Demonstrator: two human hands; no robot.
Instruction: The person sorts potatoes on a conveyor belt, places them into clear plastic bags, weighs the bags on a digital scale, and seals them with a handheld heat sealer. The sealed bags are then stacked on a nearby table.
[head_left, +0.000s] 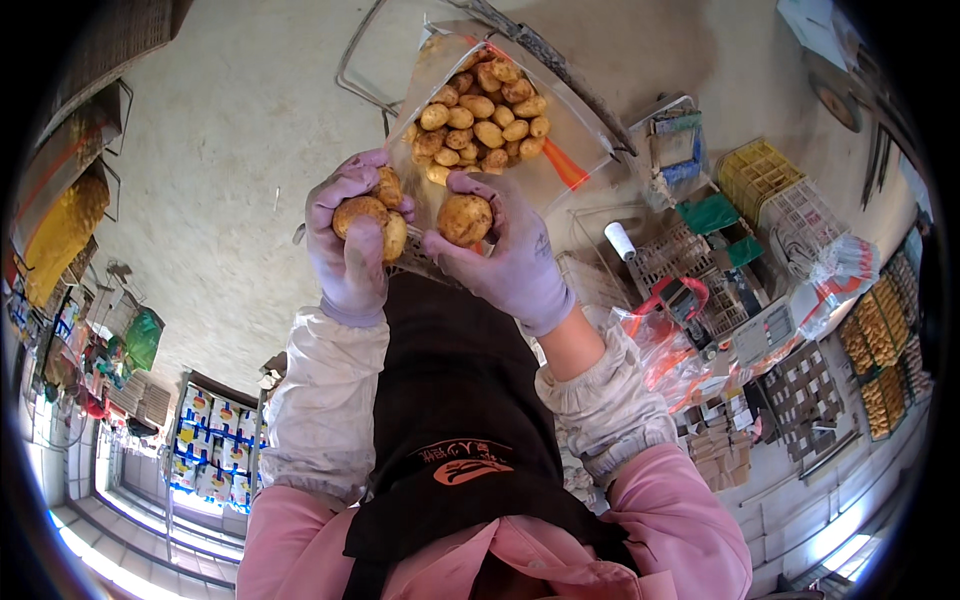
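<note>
In a lilac glove, my left hand (352, 270) is closed around three potatoes (360, 214), bunched in the palm and under the fingers. My right hand (522, 262), gloved alike, grips a single rounder potato (465, 219) between thumb and fingers. Just beyond both hands, an open clear plastic bag (578, 128) with an orange stripe holds a heap of small yellow-brown potatoes (488, 132). The bag's near edge is partly hidden behind my hands.
On the right lie a white roll (620, 241), a yellow crate (757, 175), a red-handled device (684, 298) and crumpled clear plastic bags (650, 350). A dark bar (575, 75) runs along the bag's far side. A rack of packets (213, 445) stands at the lower left.
</note>
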